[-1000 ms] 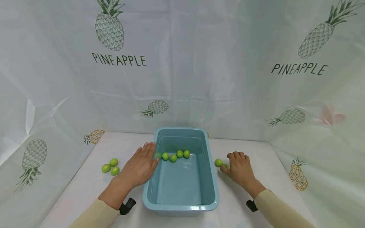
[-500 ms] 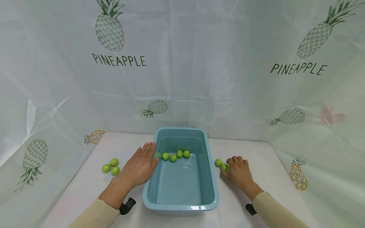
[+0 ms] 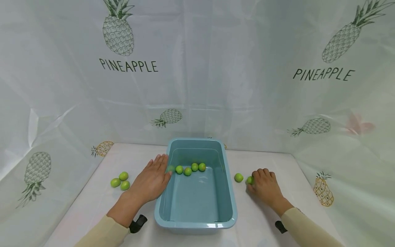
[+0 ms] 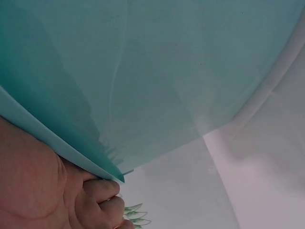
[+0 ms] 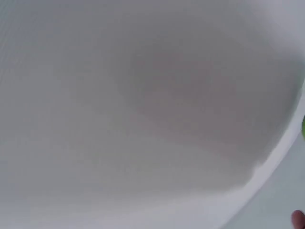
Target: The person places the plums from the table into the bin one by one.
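Note:
My left hand [image 3: 151, 180] lies along the left rim of a blue plastic basin [image 3: 197, 224], its fingers straight in the head view. From below, the left wrist view shows this hand [image 4: 71, 191] against the basin's outer wall [image 4: 143, 95]. To the right of the basin, my right hand [image 3: 266, 188] pinches a small green lime [image 3: 250, 180] between thumb and fingers, low over the table. Another lime [image 3: 238, 177] lies between that hand and the basin. At the right wrist view's edge, only a fingertip [image 5: 298, 219] and a sliver of green lime [image 5: 303, 127] show.
Several limes [image 3: 187, 171] sit in the far part of the basin. Three more limes [image 3: 124, 176] form a cluster on the white table [image 3: 92, 206], left of my left hand. A pineapple-print sheet [image 3: 197, 85] hangs behind the table.
My right hand has closed on the nearer lime and drawn it to the right, away from the basin. The other lime beside it has shifted slightly right. My left hand has stayed put.

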A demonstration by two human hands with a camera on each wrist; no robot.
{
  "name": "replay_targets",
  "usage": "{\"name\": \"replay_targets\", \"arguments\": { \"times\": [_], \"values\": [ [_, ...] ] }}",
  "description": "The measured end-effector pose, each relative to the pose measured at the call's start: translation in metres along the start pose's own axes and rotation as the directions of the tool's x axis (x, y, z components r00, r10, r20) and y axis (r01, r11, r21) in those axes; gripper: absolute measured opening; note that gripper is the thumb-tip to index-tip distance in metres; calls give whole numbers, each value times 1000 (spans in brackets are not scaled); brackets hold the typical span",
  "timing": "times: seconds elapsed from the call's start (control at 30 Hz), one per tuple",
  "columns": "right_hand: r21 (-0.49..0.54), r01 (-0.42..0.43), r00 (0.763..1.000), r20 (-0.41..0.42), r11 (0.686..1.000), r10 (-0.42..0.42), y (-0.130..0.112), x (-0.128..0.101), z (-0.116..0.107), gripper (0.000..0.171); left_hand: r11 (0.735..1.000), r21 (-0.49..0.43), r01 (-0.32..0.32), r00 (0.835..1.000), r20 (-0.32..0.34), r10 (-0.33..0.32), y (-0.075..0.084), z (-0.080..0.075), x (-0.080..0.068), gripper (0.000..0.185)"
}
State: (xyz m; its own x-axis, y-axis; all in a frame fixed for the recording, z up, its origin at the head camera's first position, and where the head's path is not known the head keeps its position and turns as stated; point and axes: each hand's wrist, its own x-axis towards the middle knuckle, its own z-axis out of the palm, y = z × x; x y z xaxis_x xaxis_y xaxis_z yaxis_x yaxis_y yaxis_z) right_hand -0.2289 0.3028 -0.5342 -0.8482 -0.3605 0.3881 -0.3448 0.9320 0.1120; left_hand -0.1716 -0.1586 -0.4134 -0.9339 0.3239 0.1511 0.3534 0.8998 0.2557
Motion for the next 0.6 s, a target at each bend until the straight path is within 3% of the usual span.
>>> {"name": "replay_targets", "arguments": {
  "times": [0.1, 0.27, 0.6],
  "values": [
    [-81, 118, 992, -26, 990, -121, 17, -2, -3, 37, 1000, -1, -5, 1000, 1, 5, 0, 0, -1, 67],
    [-197, 306, 948, -32, 932, -318, 41, -2, -10, 38, 1000, 5, -14, 1000, -3, 14, 0, -1, -1, 66],
    [-209, 424, 886, -105, 881, -452, 57, 9, -26, 32, 1000, 18, -18, 1000, -9, 18, 1, -1, 0, 67]
  ]
}}
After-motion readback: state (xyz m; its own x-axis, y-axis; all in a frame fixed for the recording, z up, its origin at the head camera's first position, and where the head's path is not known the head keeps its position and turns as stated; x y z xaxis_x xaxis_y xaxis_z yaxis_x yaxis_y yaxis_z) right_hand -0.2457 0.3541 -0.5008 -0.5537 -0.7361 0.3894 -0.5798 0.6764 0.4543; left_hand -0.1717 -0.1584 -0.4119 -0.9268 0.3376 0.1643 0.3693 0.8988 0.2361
